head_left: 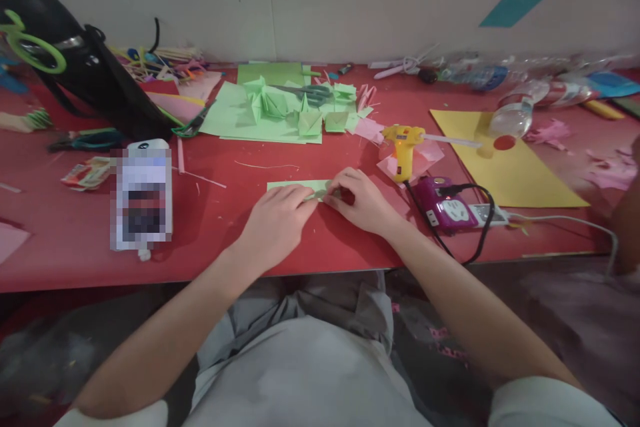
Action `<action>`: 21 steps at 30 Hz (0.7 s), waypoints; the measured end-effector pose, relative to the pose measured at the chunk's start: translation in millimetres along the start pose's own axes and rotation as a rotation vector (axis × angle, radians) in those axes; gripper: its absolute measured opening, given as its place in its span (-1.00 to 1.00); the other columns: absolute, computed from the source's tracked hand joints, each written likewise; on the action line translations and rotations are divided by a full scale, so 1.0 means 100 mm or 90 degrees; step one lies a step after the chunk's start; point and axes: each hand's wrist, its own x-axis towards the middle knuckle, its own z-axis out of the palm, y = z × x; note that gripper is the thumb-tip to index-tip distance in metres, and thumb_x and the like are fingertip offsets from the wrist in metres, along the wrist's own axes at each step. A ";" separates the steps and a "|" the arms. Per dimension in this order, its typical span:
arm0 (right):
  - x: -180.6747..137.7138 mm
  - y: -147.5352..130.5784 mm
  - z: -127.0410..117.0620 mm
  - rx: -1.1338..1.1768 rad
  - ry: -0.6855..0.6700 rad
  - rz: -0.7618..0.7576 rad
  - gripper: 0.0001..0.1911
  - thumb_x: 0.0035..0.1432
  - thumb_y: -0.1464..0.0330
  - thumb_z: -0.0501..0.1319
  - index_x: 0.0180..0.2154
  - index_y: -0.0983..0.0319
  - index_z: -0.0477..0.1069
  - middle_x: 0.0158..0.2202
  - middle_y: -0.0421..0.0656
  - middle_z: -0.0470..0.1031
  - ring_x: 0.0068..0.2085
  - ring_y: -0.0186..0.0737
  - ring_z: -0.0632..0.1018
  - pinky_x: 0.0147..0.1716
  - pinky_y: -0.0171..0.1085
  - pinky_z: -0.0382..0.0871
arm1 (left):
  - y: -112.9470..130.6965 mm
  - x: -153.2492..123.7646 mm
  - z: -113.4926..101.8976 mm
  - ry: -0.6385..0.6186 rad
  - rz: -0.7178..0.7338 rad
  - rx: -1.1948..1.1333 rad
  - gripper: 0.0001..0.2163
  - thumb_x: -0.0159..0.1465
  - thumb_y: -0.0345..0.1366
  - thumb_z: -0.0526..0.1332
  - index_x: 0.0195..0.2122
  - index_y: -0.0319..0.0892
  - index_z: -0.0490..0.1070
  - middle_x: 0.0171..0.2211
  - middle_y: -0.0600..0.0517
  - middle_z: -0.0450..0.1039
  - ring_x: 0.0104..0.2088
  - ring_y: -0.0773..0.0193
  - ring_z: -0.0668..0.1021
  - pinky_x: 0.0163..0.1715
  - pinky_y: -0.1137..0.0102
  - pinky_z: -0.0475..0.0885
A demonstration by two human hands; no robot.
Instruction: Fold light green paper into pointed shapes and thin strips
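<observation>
A light green piece of paper point(316, 185) lies flat near the front of the red table, partly covered by my fingers. My left hand point(277, 221) rests over its left part, fingers bent down and thumb close to the fingertips at its near edge. On the right side, my right hand point(361, 201) has its fingers curled, thumb and forefinger pinching the near edge. The two thumbs almost meet at the middle. Beyond my hands, several folded green paper pieces point(311, 123) stand on flat green sheets point(225, 113), with scissors point(313, 93) behind them.
A yellow glue gun point(400, 152) sits right of my hands, beside a purple power socket point(445, 207) with cables. A phone point(145, 197) stands at left, near a black bag point(85, 60). Yellow paper point(520, 173) and plastic bottles point(513, 117) lie at right. Someone's arm point(629, 227) shows at the right edge.
</observation>
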 end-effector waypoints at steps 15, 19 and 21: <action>-0.19 -0.33 0.08 -0.260 -0.033 -0.027 -0.73 0.27 0.50 0.06 -0.07 0.23 0.45 -0.04 0.03 0.53 -0.03 0.03 0.49 -0.04 0.02 0.37 | 0.16 -0.17 0.21 -0.039 -0.046 -0.040 -0.51 0.45 -0.17 -0.08 0.31 -0.33 0.14 0.36 -0.21 0.12 0.37 0.02 0.17 0.35 0.04 0.06; -0.40 -0.51 0.19 -0.280 -0.062 -0.058 -0.46 0.22 0.57 -0.01 0.24 0.40 0.22 0.24 0.15 0.34 0.25 0.05 0.38 0.24 0.04 0.26 | 0.15 -0.17 0.19 -0.054 -0.036 -0.058 -0.49 0.43 -0.18 -0.02 0.33 -0.34 0.10 0.36 -0.22 0.12 0.38 0.04 0.16 0.36 0.05 0.03; -0.46 -0.51 0.21 -0.275 -0.062 -0.048 -0.43 0.23 0.55 -0.01 0.28 0.42 0.16 0.27 0.17 0.30 0.28 0.06 0.35 0.27 0.06 0.24 | 0.13 -0.17 0.18 -0.053 -0.029 -0.067 -0.48 0.43 -0.17 -0.02 0.34 -0.33 0.09 0.36 -0.20 0.10 0.38 0.06 0.14 0.37 0.06 0.03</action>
